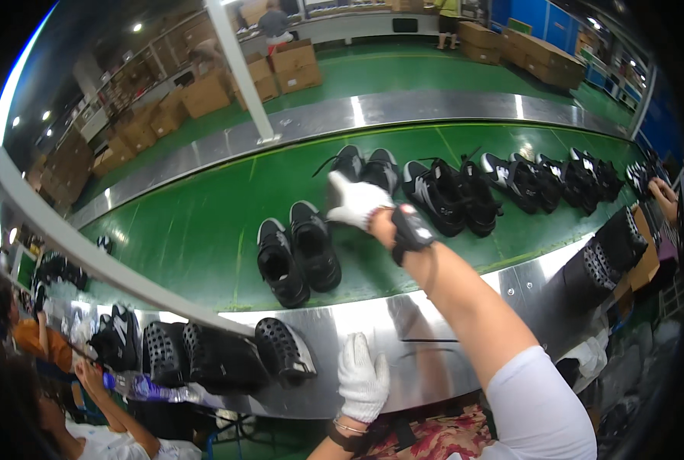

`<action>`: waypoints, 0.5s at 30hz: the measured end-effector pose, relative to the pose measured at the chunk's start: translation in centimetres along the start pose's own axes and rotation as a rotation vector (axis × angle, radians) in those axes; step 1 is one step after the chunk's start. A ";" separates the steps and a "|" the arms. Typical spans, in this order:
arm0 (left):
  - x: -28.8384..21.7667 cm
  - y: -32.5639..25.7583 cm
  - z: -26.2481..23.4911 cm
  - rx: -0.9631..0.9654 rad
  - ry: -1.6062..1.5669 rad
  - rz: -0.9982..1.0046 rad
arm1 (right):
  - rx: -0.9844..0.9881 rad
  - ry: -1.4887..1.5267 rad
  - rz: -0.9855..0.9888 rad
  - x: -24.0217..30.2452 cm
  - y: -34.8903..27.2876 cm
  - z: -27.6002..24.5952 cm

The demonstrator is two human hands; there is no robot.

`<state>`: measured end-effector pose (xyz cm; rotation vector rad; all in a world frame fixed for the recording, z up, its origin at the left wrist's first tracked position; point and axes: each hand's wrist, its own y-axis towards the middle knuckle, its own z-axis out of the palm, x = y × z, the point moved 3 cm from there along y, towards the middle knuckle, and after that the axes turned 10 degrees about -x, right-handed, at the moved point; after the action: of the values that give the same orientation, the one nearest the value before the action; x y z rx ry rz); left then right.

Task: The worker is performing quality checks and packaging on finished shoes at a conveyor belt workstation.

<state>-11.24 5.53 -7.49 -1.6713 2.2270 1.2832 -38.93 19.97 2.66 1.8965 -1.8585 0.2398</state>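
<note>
Two gloved hands in view. Right hand (355, 201) reaches out over the green conveyor belt (196, 230), fingers spread, holding nothing, palm down beside a pair of black sneakers (366, 169) near the belt's far edge; contact can't be told. Left hand (363, 377) lies flat and empty on the steel near rim (426, 337), fingers loose. Another black pair (297, 251) sits mid-belt toward the near edge, left of the right hand. More black pairs (511, 184) run along the belt to the right. Black perforated shoe moulds (219, 354) line the near rim at left. Cardboard boxes (288, 65) stand beyond the belt's far side.
</note>
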 end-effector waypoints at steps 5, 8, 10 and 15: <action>-0.1 -0.3 1.0 0.084 -0.128 -0.088 | -0.010 -0.128 0.060 -3.2 4.9 5.6; -0.2 -0.4 0.4 0.002 -0.101 -0.025 | -0.009 -0.103 -0.059 -2.9 -1.7 0.5; 0.7 -0.9 -0.8 -0.037 -0.098 -0.012 | 0.073 -0.024 -0.099 -2.3 -7.5 -2.9; 0.0 -1.0 -0.6 -0.042 -0.367 -0.152 | 0.123 0.023 -0.201 -3.9 -26.4 -11.0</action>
<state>-10.21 5.15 -7.66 -1.4426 1.8410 1.4655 -11.17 27.55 5.13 2.1368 -1.6573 0.3132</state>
